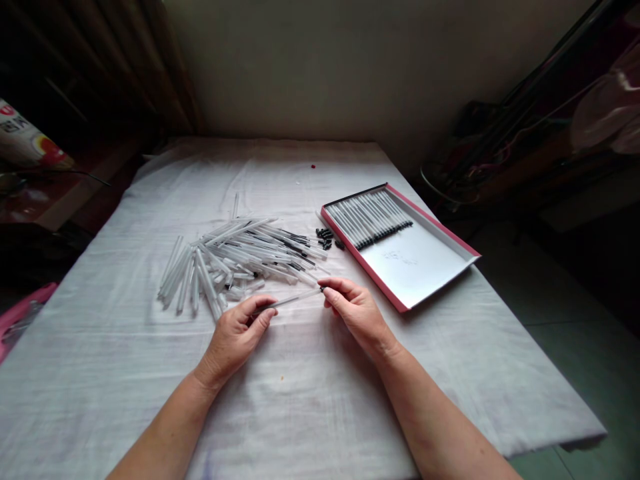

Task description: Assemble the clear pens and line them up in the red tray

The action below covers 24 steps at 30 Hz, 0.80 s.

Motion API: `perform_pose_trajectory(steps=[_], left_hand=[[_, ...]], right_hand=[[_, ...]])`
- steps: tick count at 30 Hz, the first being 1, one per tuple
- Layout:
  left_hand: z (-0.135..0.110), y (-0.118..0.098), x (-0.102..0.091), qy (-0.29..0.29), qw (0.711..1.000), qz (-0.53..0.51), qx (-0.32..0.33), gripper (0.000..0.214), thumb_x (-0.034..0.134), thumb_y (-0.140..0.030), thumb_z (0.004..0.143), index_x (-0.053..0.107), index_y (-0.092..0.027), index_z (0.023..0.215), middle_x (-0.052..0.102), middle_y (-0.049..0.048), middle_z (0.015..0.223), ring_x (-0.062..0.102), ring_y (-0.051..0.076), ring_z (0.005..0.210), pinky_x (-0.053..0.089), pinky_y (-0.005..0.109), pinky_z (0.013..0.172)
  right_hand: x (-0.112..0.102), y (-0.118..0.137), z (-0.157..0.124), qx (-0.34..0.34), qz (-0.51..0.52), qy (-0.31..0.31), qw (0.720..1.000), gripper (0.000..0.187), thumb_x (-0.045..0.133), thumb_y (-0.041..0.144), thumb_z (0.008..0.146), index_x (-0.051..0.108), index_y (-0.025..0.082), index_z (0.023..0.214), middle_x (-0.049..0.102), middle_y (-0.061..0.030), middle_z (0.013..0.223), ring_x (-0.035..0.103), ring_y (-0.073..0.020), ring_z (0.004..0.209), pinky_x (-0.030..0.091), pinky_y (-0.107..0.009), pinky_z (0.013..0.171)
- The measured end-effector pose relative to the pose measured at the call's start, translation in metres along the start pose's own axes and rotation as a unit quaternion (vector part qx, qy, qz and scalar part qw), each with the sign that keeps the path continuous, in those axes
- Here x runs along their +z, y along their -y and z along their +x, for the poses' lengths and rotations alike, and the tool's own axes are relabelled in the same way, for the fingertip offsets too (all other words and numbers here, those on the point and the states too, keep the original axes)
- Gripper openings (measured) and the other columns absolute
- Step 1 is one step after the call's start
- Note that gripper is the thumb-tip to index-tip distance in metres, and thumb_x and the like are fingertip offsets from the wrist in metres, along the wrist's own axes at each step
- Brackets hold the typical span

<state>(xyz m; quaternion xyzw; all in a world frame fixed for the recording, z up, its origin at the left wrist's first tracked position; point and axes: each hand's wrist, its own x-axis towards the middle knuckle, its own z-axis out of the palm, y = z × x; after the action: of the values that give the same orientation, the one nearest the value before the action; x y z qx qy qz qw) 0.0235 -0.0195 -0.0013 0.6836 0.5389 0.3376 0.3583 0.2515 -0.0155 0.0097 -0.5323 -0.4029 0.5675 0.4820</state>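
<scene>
Head view: right hand (354,308) pinches pen (299,297), narrow gap to tray edge (367,267)

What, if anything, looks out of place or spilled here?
A tiny red bit lies alone toward the far edge of the cloth, away from the pile of clear tubes. An orange speck sits nearer the person, also alone. Dark marks dot the otherwise plain white floor of the tray; their cause is unclear.

Brown curtain (135,63) beside plain wall (320,73)
</scene>
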Motion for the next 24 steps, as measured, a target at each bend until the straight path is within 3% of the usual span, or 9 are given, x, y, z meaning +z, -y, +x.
perform_pose_trajectory(steps=[7,13,20,24], left_hand=[[-0.001,0.002,0.001,-0.002,1.000,-0.001,0.009,0.028,0.058,-0.038,0.085,0.070,-0.017,0.100,0.074,0.0075,0.090,0.070,0.020,0.082,0.054,0.030,0.079],[0.000,0.002,0.001,-0.020,0.999,0.008,0.030,0.024,0.061,-0.035,0.083,0.073,-0.018,0.095,0.075,0.0068,0.090,0.070,0.020,0.084,0.055,0.030,0.079],[0.000,0.000,0.001,-0.022,0.999,-0.001,0.039,0.022,0.063,-0.034,0.081,0.074,-0.018,0.093,0.076,0.0067,0.088,0.070,0.020,0.083,0.056,0.029,0.079],[0.000,-0.001,0.000,-0.016,0.999,0.001,0.037,0.021,0.063,-0.033,0.081,0.074,-0.019,0.092,0.076,0.0067,0.088,0.071,0.020,0.083,0.056,0.029,0.079]], right_hand=[[0.000,-0.002,0.000,-0.015,-0.011,0.009,1.000,0.028,0.070,0.035,0.070,0.073,0.017,0.091,0.063,-0.0008,0.066,0.054,-0.0117,0.059,0.040,-0.023,0.050],[-0.006,-0.008,0.001,-0.075,-0.078,0.019,0.994,0.023,0.067,0.035,0.074,0.071,0.017,0.087,0.067,-0.0031,0.076,0.056,-0.0129,0.062,0.047,-0.026,0.057],[-0.010,-0.012,0.001,-0.206,-0.255,0.009,0.945,0.022,0.057,0.036,0.086,0.066,0.019,0.075,0.065,-0.0035,0.071,0.058,-0.0153,0.065,0.045,-0.026,0.062],[-0.010,-0.011,0.001,-0.210,-0.296,0.024,0.932,0.040,0.048,0.040,0.091,0.057,0.020,0.058,0.059,-0.0017,0.056,0.056,-0.0137,0.056,0.043,-0.026,0.059]])
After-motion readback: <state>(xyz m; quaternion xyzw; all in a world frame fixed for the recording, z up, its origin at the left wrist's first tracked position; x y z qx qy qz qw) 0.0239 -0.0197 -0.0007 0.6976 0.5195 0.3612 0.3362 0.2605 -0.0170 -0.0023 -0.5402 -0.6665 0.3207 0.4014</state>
